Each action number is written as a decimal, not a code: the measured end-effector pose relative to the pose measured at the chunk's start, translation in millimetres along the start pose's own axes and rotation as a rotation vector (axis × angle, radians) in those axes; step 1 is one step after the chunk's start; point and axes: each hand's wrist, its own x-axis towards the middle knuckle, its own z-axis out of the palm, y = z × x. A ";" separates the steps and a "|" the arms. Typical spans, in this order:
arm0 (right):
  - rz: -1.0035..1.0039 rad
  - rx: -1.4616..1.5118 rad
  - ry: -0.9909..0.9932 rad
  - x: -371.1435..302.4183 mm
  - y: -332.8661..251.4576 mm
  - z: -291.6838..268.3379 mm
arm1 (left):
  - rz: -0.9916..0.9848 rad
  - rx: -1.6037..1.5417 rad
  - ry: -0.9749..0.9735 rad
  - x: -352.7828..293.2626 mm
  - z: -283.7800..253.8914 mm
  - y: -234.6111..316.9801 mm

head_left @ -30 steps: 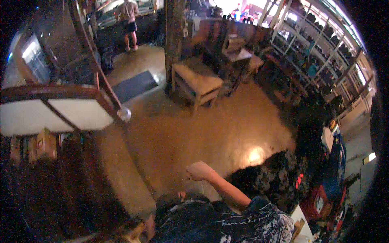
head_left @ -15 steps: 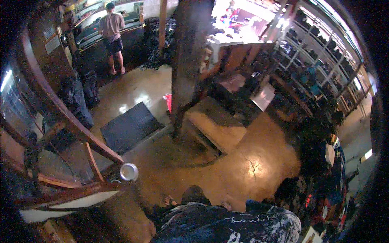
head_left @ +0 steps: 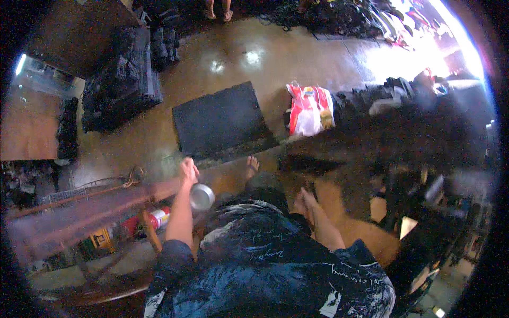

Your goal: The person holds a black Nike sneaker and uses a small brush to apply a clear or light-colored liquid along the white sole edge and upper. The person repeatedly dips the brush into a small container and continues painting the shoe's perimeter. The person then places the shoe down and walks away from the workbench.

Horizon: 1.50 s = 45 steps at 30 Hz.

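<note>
My left hand [head_left: 189,169] is stretched forward by the dark wooden rail [head_left: 122,200]. Its fingers look curled together; whether anything is inside them is hidden. A round silvery metal container [head_left: 202,197] is close beside that wrist, and what supports it does not show. Lower and to the right, my right hand [head_left: 304,201] hangs in front of my body, blurred and partly in shadow, so its fingers cannot be made out. One bare foot [head_left: 252,166] shows ahead of me, near the dark flat mat [head_left: 220,122].
A red and white plastic bag [head_left: 310,110] stands right of the mat. Stacked dark material [head_left: 124,79] rises at the left. Another person's feet [head_left: 217,11] show at the far edge. A red cylinder [head_left: 146,221] lies below the rail. Dark clutter lines the right.
My view has tilted down and shifted. Both forearms and hands have come into sight. The mat and bag appear nearer, and only the other person's lower legs remain visible.
</note>
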 end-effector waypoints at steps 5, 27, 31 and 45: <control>-0.670 0.229 0.018 179.9 -425.4 -94.7 | -0.321 -0.050 -0.038 7.8 56.1 -25.1; 0.701 0.652 0.144 695.3 -223.6 -319.1 | 0.486 0.238 0.197 1058.7 248.9 819.2; 0.619 0.761 0.134 802.8 -265.7 -408.9 | 0.909 -0.135 0.125 1152.1 395.2 1028.8; -0.736 1.070 0.599 1137.4 -471.3 -1032.6 | 0.440 1.167 -1.032 1145.2 1071.9 978.4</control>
